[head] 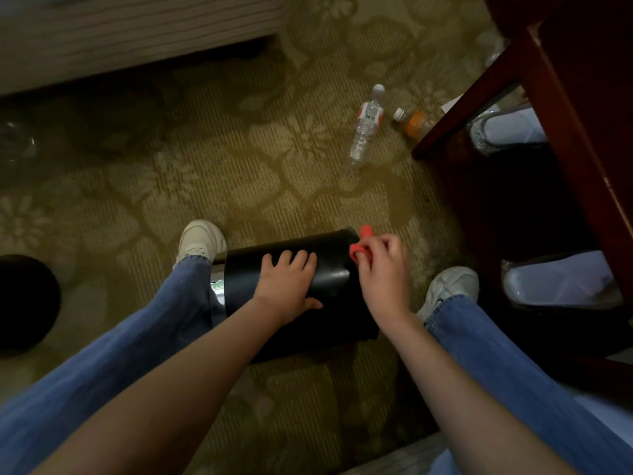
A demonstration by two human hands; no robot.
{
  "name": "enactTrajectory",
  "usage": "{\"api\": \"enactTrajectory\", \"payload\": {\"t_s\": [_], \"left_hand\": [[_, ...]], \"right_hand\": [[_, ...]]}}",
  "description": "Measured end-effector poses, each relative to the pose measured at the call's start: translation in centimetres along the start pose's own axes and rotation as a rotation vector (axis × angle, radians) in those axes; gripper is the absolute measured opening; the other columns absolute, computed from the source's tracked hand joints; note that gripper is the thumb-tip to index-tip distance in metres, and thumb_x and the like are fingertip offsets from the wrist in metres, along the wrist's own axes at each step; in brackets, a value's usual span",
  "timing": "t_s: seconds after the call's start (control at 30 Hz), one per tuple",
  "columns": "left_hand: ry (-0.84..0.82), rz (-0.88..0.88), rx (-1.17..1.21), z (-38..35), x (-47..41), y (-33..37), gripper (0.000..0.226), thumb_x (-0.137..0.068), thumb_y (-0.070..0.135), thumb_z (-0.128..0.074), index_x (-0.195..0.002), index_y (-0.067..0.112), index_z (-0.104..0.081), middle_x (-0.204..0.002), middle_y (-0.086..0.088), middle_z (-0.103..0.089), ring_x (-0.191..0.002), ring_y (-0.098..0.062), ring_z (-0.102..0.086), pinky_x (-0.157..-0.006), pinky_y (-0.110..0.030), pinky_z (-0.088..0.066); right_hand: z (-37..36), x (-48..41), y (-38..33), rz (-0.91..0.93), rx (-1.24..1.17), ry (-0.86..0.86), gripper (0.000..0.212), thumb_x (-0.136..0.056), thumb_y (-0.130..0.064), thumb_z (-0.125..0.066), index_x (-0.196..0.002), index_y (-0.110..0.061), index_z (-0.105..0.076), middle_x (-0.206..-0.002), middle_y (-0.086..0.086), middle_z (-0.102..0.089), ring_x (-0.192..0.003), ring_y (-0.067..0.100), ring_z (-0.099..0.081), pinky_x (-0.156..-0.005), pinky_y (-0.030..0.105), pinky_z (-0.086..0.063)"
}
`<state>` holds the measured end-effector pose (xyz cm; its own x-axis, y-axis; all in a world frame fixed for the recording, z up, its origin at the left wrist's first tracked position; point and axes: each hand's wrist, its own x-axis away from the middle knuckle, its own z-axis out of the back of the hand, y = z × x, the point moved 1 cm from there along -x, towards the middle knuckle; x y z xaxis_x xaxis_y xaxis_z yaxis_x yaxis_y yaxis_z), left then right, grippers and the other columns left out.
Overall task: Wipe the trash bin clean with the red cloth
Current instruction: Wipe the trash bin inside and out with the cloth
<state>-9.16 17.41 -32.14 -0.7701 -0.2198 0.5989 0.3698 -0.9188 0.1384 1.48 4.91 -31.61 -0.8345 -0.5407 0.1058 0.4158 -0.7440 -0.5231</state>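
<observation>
A black trash bin lies on its side on the carpet between my feet. My left hand rests flat on the bin's upper side with its fingers spread. My right hand grips the bunched red cloth at the bin's right end, pressing it against that edge. Most of the cloth is hidden inside my fingers; only a small red fold and tip show.
A clear water bottle and an orange drink bottle lie on the patterned carpet ahead. A dark red wooden table frame stands at right with bagged items beneath. A bed edge runs along the top left. A dark round object sits at far left.
</observation>
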Motion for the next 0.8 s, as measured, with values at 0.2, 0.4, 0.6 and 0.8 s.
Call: {"api": "enactTrajectory", "payload": {"t_s": [0.2, 0.4, 0.6, 0.8], "left_hand": [[-0.118, 0.111, 0.027, -1.4, 0.9, 1.5, 0.105, -0.08, 0.061, -0.056, -0.15, 0.017, 0.007, -0.158, -0.015, 0.001, -0.145, -0.035, -0.005, -0.114, -0.058, -0.014], [-0.109, 0.132, 0.035, -1.1, 1.1, 2.0, 0.108, -0.077, 0.06, -0.062, -0.15, 0.018, 0.005, -0.158, -0.017, -0.003, -0.144, -0.036, -0.01, -0.114, -0.057, -0.015], [-0.168, 0.181, 0.063, -1.9, 1.1, 2.9, 0.109, -0.081, 0.055, -0.061, -0.148, 0.018, 0.017, -0.157, -0.018, 0.012, -0.145, -0.038, 0.005, -0.113, -0.061, -0.007], [-0.176, 0.191, 0.06, -1.7, 0.7, 2.7, 0.108, -0.081, 0.055, -0.061, -0.149, 0.015, 0.014, -0.157, -0.019, 0.009, -0.145, -0.038, 0.004, -0.112, -0.062, -0.002]], "right_hand": [[-0.5, 2.8, 2.2, 0.051, 0.167, -0.162, 0.025, -0.084, -0.012, -0.062, -0.109, -0.016, -0.066, -0.119, 0.006, -0.054, -0.103, 0.027, -0.05, -0.086, 0.042, -0.046], [-0.3, 4.8, 2.1, 0.044, 0.208, -0.137, 0.027, -0.076, -0.005, -0.068, -0.101, -0.017, -0.071, -0.109, 0.004, -0.06, -0.096, 0.028, -0.053, -0.079, 0.044, -0.046], [-0.5, 2.7, 3.2, 0.17, 0.227, -0.176, 0.021, -0.075, -0.004, -0.07, -0.092, -0.017, -0.072, -0.105, 0.007, -0.062, -0.088, 0.03, -0.055, -0.072, 0.042, -0.048], [-2.5, -3.3, 0.7, 0.037, 0.358, -0.297, 0.025, -0.091, -0.01, -0.05, -0.109, -0.015, -0.067, -0.117, 0.007, -0.053, -0.109, 0.03, -0.044, -0.093, 0.043, -0.038]]}}
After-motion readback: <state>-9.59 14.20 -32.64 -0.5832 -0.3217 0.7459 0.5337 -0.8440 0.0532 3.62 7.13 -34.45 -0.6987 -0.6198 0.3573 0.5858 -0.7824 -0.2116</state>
